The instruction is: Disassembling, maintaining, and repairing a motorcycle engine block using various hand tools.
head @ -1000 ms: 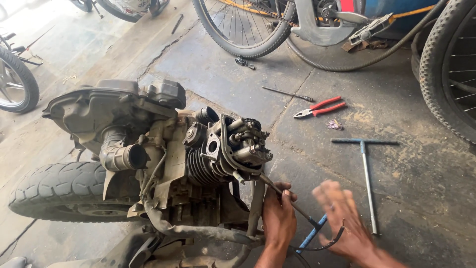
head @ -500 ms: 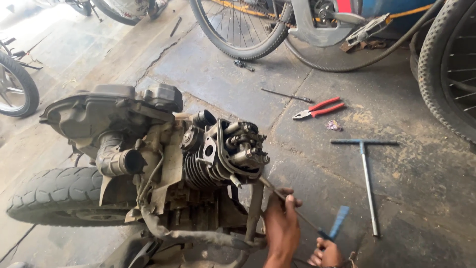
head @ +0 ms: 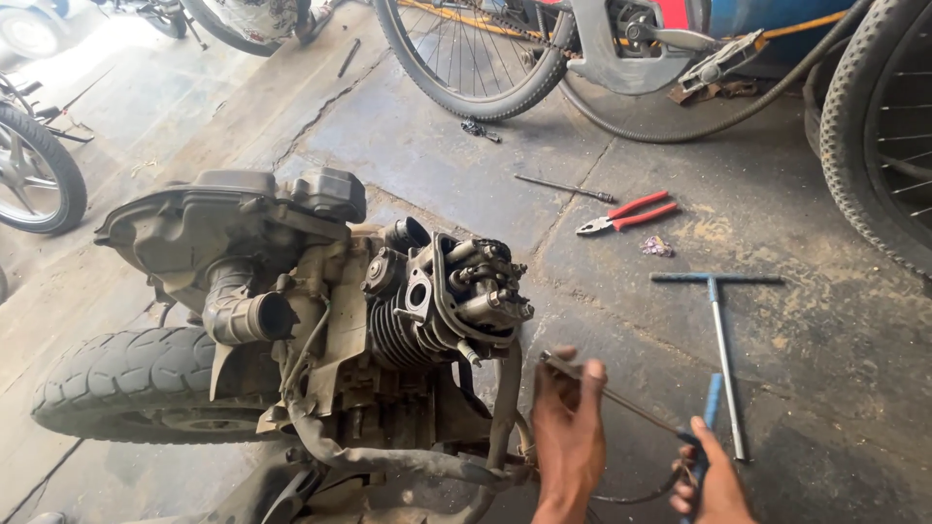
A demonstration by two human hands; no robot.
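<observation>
A stripped scooter engine (head: 442,301) with finned cylinder and open head lies on the concrete floor, still joined to its rear tyre (head: 126,383). My left hand (head: 568,437) pinches the end of a thin dark cable (head: 621,400) just right of the engine frame. My right hand (head: 714,480), at the bottom edge, grips a blue-handled tool (head: 707,417) and touches the cable's other end. The cable runs taut between the two hands.
A T-handle wrench (head: 720,330) lies on the floor right of my hands. Red-handled pliers (head: 626,212) and a thin rod (head: 563,186) lie further back. Bicycle wheels (head: 466,58) stand behind, a large tyre (head: 874,146) at the right, another wheel (head: 34,170) at the left.
My right hand dropped toward the bottom edge and closed on the blue-handled tool. My left hand rose slightly and now pinches the cable end.
</observation>
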